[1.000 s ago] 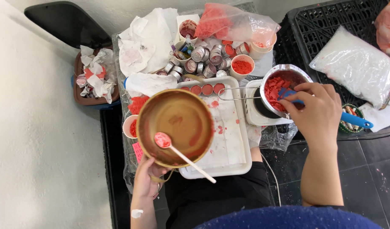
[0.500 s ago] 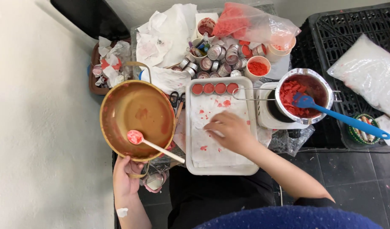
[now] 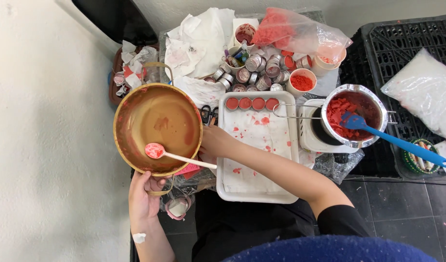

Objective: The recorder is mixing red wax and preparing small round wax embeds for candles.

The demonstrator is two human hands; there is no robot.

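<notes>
Bowl [image 3: 157, 128], big and brown, sits on my left side with red smears all around its inside. My left hand [image 3: 144, 196] is at 6 o'clock under the bowl, and its fingers curl around the rim there and grip it. A pink spoon [image 3: 177, 155] lies in the bowl with red stuff on its round end, and its pale handle sticks out over the rim toward 4 o'clock. My right hand [image 3: 214, 143] is at 3 o'clock of the bowl, touching its edge, right by the end of the spoon handle. I cannot tell if those fingers are pinching the handle or are just loose next to it.

At 3 o'clock of my right hand is a white tray [image 3: 293, 160] with paper spotted red. Four small red cups [image 3: 252, 103] stand in a row at the top of the tray. Past the tray, at 3 o'clock, a shiny metal pot [image 3: 356, 116] holds red bits, and a blue spatula [image 3: 392, 140] leans in it. At 12 o'clock of the tray are many little tins [image 3: 262, 73], crumpled white paper [image 3: 199, 39] and a bag of red bits [image 3: 293, 31]
</notes>
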